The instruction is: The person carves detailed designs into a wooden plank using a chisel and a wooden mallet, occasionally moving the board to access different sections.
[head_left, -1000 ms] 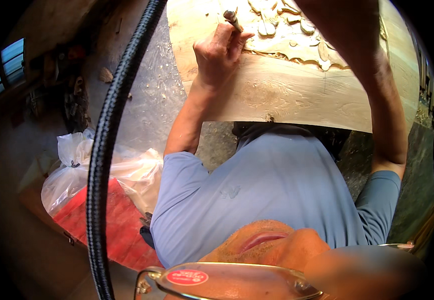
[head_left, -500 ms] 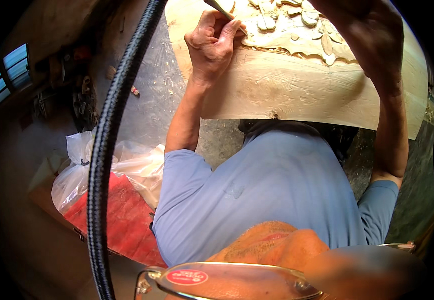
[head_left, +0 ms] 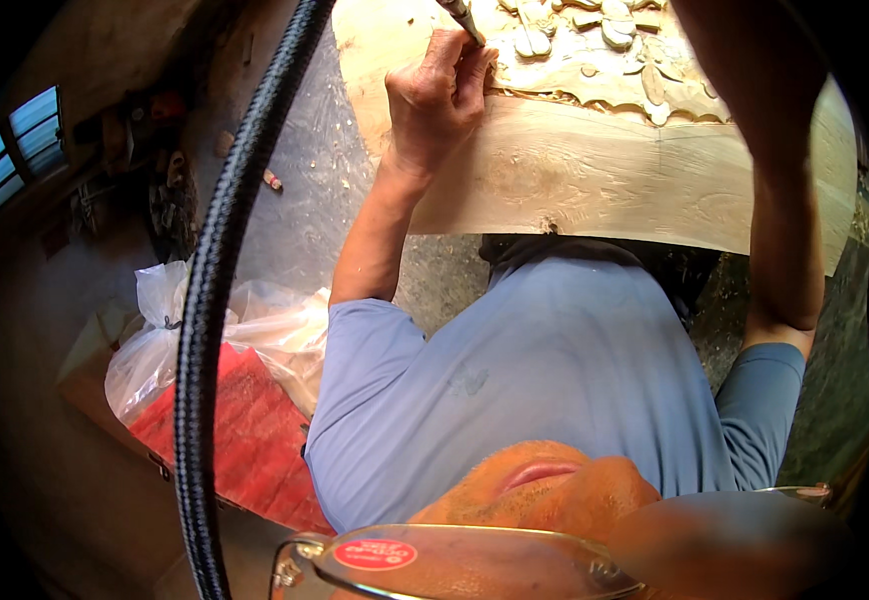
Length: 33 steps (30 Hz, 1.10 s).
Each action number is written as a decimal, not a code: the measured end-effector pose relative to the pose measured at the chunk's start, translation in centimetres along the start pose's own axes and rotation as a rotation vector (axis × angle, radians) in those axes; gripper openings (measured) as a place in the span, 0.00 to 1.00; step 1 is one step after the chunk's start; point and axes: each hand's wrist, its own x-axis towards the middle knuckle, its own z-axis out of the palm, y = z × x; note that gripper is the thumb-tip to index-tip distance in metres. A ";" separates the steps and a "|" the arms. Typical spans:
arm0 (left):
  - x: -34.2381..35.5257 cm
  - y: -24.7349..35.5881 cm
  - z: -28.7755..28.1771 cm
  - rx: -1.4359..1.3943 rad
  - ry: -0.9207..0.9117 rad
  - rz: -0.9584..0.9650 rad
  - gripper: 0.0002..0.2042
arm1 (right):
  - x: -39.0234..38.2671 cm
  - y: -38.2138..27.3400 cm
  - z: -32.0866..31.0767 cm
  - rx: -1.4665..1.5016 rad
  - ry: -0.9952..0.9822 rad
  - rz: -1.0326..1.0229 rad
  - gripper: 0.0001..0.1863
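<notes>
My left hand [head_left: 433,105] is closed around a slender chisel [head_left: 462,18] at the top of the view, resting on a pale wooden board [head_left: 595,175] just left of its carved relief [head_left: 617,32]. The relief has raised rounded shapes and a wavy cut edge lined with fine shavings. My right hand [head_left: 767,60] reaches over the board at the upper right, in shadow and partly cut off; I cannot make out its fingers or anything in them.
A black braided hose [head_left: 217,300] crosses the view at left. A grey surface with chips [head_left: 310,140] lies left of the board. Lower left are a clear plastic bag [head_left: 145,370] and a red sheet [head_left: 255,440]. Dark clutter [head_left: 135,130] stands near a window [head_left: 35,130].
The chisel tilted over to the left between the first and middle frames and is somewhat steeper again now. My left hand shifted slightly with it; my right hand has moved a little rightward.
</notes>
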 end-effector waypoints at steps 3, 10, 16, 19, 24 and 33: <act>-1.4 -0.2 -0.9 0.088 -0.016 0.006 0.09 | -0.7 0.1 1.6 0.046 -0.002 -0.015 0.26; -0.5 0.8 -1.0 -0.141 -0.027 -0.234 0.04 | -0.6 -0.6 0.7 0.001 0.018 -0.023 0.25; -1.0 -0.7 -1.4 -0.401 -0.061 -0.393 0.02 | -1.1 -0.7 1.3 -0.037 0.027 -0.047 0.25; -1.1 -0.8 -1.5 -0.285 -0.091 -0.284 0.02 | -1.3 -0.9 1.4 -0.062 0.023 -0.060 0.25; -1.3 -0.8 -1.2 -0.085 -0.109 -0.057 0.05 | -1.8 -1.3 1.0 -0.100 0.030 -0.067 0.25; -2.5 -0.7 -1.3 0.041 -0.116 0.035 0.07 | -1.2 -2.3 2.7 -0.153 0.016 -0.140 0.25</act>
